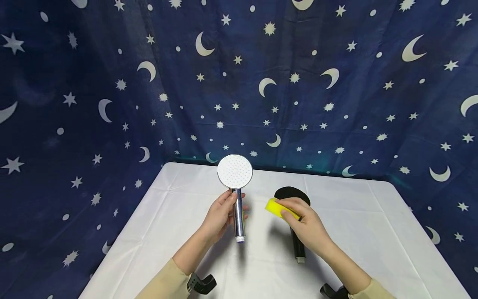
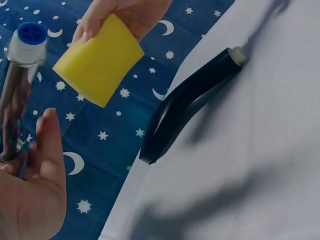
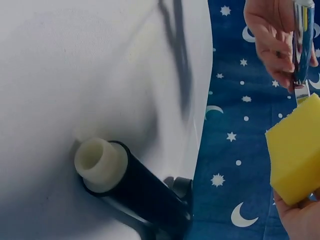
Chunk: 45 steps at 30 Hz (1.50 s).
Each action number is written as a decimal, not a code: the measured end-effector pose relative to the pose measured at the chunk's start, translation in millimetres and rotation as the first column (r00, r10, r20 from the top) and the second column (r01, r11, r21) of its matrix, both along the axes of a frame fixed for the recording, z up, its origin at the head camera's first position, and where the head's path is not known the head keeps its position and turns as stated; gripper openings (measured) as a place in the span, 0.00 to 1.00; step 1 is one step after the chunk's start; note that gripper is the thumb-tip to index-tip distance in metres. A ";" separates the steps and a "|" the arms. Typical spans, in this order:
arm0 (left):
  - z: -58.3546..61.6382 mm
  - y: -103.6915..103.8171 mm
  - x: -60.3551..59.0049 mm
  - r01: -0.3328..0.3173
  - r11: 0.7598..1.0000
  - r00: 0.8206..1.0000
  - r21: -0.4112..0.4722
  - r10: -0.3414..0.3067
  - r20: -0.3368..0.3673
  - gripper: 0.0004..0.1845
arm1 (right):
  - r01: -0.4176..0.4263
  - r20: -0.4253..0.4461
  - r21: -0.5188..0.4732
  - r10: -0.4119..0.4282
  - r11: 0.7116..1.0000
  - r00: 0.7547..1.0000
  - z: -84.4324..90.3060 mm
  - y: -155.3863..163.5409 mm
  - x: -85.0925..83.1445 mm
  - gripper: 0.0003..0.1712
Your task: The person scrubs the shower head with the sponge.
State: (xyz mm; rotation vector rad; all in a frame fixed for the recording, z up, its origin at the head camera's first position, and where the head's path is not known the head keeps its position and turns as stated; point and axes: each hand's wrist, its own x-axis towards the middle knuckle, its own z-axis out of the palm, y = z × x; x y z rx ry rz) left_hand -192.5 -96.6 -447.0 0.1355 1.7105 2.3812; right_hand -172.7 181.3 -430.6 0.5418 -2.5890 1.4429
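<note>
1. The glossy chrome hand-held shower head with a round white nozzle face (image 1: pixel 235 176) stands upright in my left grip (image 1: pixel 220 214), its face beyond the fingers, its blue-tipped end nearer me, apparently lifted.
2. That left grip is narrow round the handle, thumb on the near side, fingertips showing past the other. I'd hold firmly at the neck and leave the nozzle face uncovered.
3. My right grip (image 1: pixel 306 222) pinches a yellow block-shaped sponge (image 1: pixel 279 208), which juts toward the left grip, well short of the chrome.
4. The step looks to me like working sponge against chrome: I'd offer a flat side, press lightly, and brace with the left grip, since a hard push could twist the slim handle.
5. A black round-headed shower head (image 1: pixel 292 192) lies beneath the right grip on the white cloth-covered surface (image 1: pixel 164 241); I'd travel above it to avoid a knock.
6. Beyond both grips hangs a navy star-and-moon curtain (image 1: pixel 239 87), out of the way.
</note>
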 end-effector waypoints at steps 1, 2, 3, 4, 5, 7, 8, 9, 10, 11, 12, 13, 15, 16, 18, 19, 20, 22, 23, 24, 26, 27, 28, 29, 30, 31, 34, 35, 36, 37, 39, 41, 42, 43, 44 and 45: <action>-0.4 -1.0 -0.9 -0.008 1.000 1.000 0.003 0.008 0.013 0.29 | 0.003 -0.010 0.012 -0.002 1.000 1.000 -0.3 -1.3 0.9 0.16; -1.0 -2.0 -1.7 -0.013 1.000 1.000 0.006 0.013 0.024 0.28 | 0.010 -0.022 0.031 -0.010 0.999 1.000 -1.1 -2.1 2.0 0.16; -1.6 -3.2 -2.3 -0.015 1.000 0.999 0.004 0.015 0.030 0.27 | 0.019 -0.039 0.050 -0.017 0.999 0.999 -1.9 -2.3 3.4 0.16; -1.9 -4.4 -2.8 -0.017 1.000 0.999 0.004 0.017 0.032 0.27 | 0.032 -0.059 0.075 -0.028 0.997 0.998 -2.9 -2.1 5.0 0.16; -2.3 -5.8 -3.2 -0.014 1.000 0.999 0.007 0.014 0.034 0.27 | 0.042 -0.086 0.103 -0.033 0.994 0.996 -4.3 -1.3 6.8 0.16; -3.3 -8.6 -3.6 -0.005 1.000 0.999 0.005 0.005 0.035 0.30 | 0.063 -0.162 0.170 -0.036 0.983 0.986 -8.0 1.6 10.9 0.17; -3.8 -9.9 -3.8 -0.001 1.000 0.999 0.009 0.000 0.037 0.31 | 0.075 -0.207 0.205 -0.032 0.976 0.978 -10.0 3.7 13.2 0.18; -4.1 -11.1 -4.0 0.007 1.000 0.999 0.015 -0.007 0.043 0.33 | 0.085 -0.249 0.234 -0.025 0.968 0.968 -12.3 6.0 15.4 0.19; -4.5 -12.2 -4.5 0.014 1.000 0.999 0.025 -0.015 0.051 0.34 | 0.095 -0.290 0.263 -0.015 0.960 0.957 -14.7 8.5 17.6 0.20; -4.8 -13.3 -4.8 0.022 0.999 0.998 0.031 -0.024 0.057 0.34 | 0.102 -0.328 0.290 -0.002 0.952 0.945 -17.2 11.1 19.5 0.21; -5.1 -14.4 -5.1 0.028 0.999 0.998 0.035 -0.030 0.063 0.34 | 0.109 -0.358 0.313 0.010 0.943 0.934 -19.4 13.7 21.2 0.22; -5.4 -15.4 -5.5 0.030 0.999 0.997 0.042 -0.033 0.070 0.33 | 0.116 -0.380 0.330 0.020 0.937 0.925 -21.5 16.2 22.7 0.23; -5.5 -17.2 -6.1 0.038 0.997 0.995 0.060 -0.043 0.087 0.31 | 0.122 -0.401 0.349 0.030 0.929 0.916 -24.8 20.4 24.7 0.24; -5.4 -16.8 -6.6 0.043 0.997 0.994 0.069 -0.049 0.093 0.30 | 0.126 -0.404 0.352 0.029 0.927 0.914 -26.5 23.0 26.2 0.24; -4.8 -15.9 -7.5 0.048 0.995 0.992 0.085 -0.057 0.109 0.29 | 0.132 -0.403 0.353 0.023 0.927 0.915 -28.8 27.2 28.1 0.25; -4.4 -15.4 -8.0 0.049 0.995 0.991 0.087 -0.059 0.118 0.28 | 0.136 -0.398 0.352 0.016 0.926 0.917 -29.6 28.7 28.7 0.25; -3.9 -14.6 -8.4 0.050 0.995 0.990 0.090 -0.061 0.125 0.28 | 0.140 -0.394 0.350 0.010 0.926 0.919 -29.8 29.6 29.0 0.25; -2.8 -12.7 -9.5 0.038 0.996 0.989 0.084 -0.050 0.138 0.27 | 0.142 -0.384 0.343 0.000 0.929 0.924 -29.1 29.8 28.8 0.25; -2.3 -11.6 -9.8 0.030 0.997 0.989 0.074 -0.041 0.145 0.26 | 0.141 -0.382 0.338 -0.001 0.931 0.924 -28.3 29.0 28.3 0.25; -1.9 -10.4 -10.3 0.020 0.998 0.988 0.060 -0.029 0.150 0.26 | 0.136 -0.381 0.331 0.000 0.934 0.925 -27.1 27.4 27.7 0.25; -0.7 -8.0 -11.0 0.001 0.999 0.987 0.034 -0.007 0.159 0.26 | 0.120 -0.390 0.311 0.011 0.943 0.921 -23.9 21.1 25.8 0.26; -0.2 -6.9 -11.3 -0.008 1.000 0.987 0.013 0.005 0.164 0.26 | 0.105 -0.396 0.301 0.024 0.948 0.918 -21.6 16.8 24.6 0.26; 0.2 -6.0 -11.5 -0.012 1.000 0.986 -0.011 0.013 0.166 0.26 | 0.083 -0.406 0.287 0.043 0.954 0.913 -19.2 11.6 23.1 0.26; 0.6 -5.1 -11.8 -0.013 0.999 0.986 -0.029 0.018 0.166 0.27 | 0.061 -0.419 0.279 0.064 0.958 0.906 -16.9 5.7 21.2 0.27; 1.1 -4.2 -12.1 -0.012 0.999 0.986 -0.047 0.019 0.166 0.27 | 0.036 -0.433 0.273 0.090 0.961 0.897 -14.1 -0.9 19.0 0.27; 1.5 -3.9 -12.2 -0.009 0.998 0.986 -0.064 0.020 0.167 0.28 | 0.010 -0.448 0.272 0.117 0.962 0.887 -11.5 -8.2 16.5 0.28; 2.4 -3.1 -12.8 0.015 0.995 0.985 -0.094 0.001 0.170 0.29 | -0.063 -0.493 0.286 0.203 0.956 0.846 -4.9 -29.0 8.0 0.28; 2.7 -2.8 -13.2 0.027 0.995 0.985 -0.099 -0.009 0.173 0.30 | -0.075 -0.501 0.302 0.225 0.950 0.835 -3.3 -35.0 5.5 0.28; 3.1 -2.4 -13.6 0.038 0.994 0.985 -0.107 -0.019 0.172 0.29 | -0.082 -0.507 0.320 0.244 0.944 0.826 -2.1 -40.3 3.4 0.28; 3.6 -2.1 -14.2 0.048 0.992 0.984 -0.114 -0.028 0.173 0.29 | -0.084 -0.510 0.338 0.258 0.937 0.821 -1.5 -44.5 1.8 0.28; 4.7 -1.5 -15.8 0.057 0.990 0.985 -0.128 -0.034 0.171 0.29 | -0.082 -0.510 0.369 0.275 0.926 0.815 -1.1 -50.3 -0.4 0.28; 6.4 -1.5 -17.4 0.049 0.988 0.986 -0.148 -0.024 0.167 0.29 | -0.080 -0.501 0.397 0.289 0.914 0.816 -1.3 -53.1 -1.1 0.28; 7.1 -1.7 -18.2 0.042 0.987 0.987 -0.157 -0.016 0.162 0.30 | -0.085 -0.500 0.405 0.299 0.910 0.813 -1.6 -53.9 -1.0 0.28; 7.7 -1.9 -19.0 0.032 0.986 0.987 -0.166 -0.006 0.160 0.29 | -0.096 -0.498 0.410 0.310 0.907 0.810 -2.1 -54.1 -0.6 0.28; 8.3 -2.3 -19.6 0.023 0.984 0.988 -0.178 0.005 0.157 0.29 | -0.111 -0.490 0.414 0.324 0.903 0.809 -2.6 -53.9 0.3 0.28; 8.4 -2.6 -20.1 0.014 0.982 0.988 -0.187 0.015 0.156 0.29 | -0.130 -0.481 0.416 0.339 0.900 0.809 -3.3 -53.1 1.6 0.28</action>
